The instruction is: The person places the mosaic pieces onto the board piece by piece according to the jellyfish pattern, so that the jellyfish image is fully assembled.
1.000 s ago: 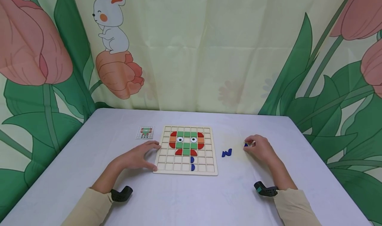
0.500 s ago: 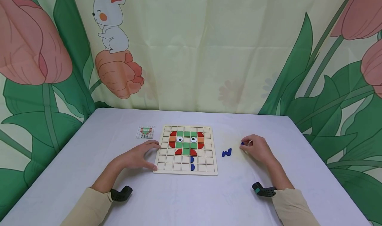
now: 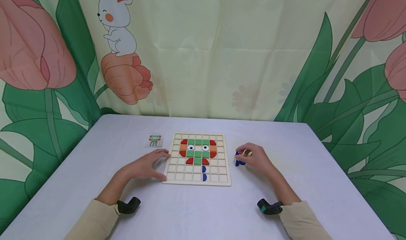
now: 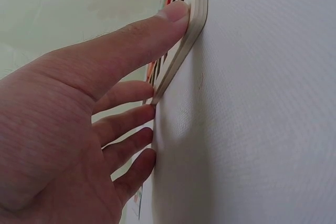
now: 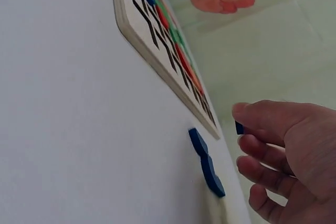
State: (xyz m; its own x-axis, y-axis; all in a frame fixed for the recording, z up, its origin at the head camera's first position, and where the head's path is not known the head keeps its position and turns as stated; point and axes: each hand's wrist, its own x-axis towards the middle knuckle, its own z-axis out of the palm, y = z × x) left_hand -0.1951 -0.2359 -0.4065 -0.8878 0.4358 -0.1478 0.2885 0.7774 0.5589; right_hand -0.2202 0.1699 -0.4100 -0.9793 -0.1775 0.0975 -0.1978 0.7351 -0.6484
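A square wooden grid board (image 3: pixel 219 169) holds red, green and orange pieces, two eye pieces (image 3: pixel 190 148) and two blue half-round pieces (image 3: pixel 204 177). My left hand (image 3: pixel 144 166) rests at the board's left edge. In the left wrist view its thumb (image 4: pixel 174 11) lies on the rim, while the other fingers are fairly straight. My right hand (image 3: pixel 257 159) pinches a small blue piece (image 5: pixel 239 128) between thumb and forefinger, mostly hidden by the fingertips. Just below it, loose blue pieces (image 5: pixel 210 169) lie on the table, right of the board.
A small picture card (image 3: pixel 154 140) with a figure on a grid lies beyond the left hand, beside the board. The white-covered table (image 3: pixel 196 211) reaches back to a printed curtain (image 3: pixel 196 56). Each wrist wears a black device (image 3: pixel 269 207).
My right hand has moved left with the small blue piece, from the right of the loose blue pieces to over them. The left hand and the board have stayed put.
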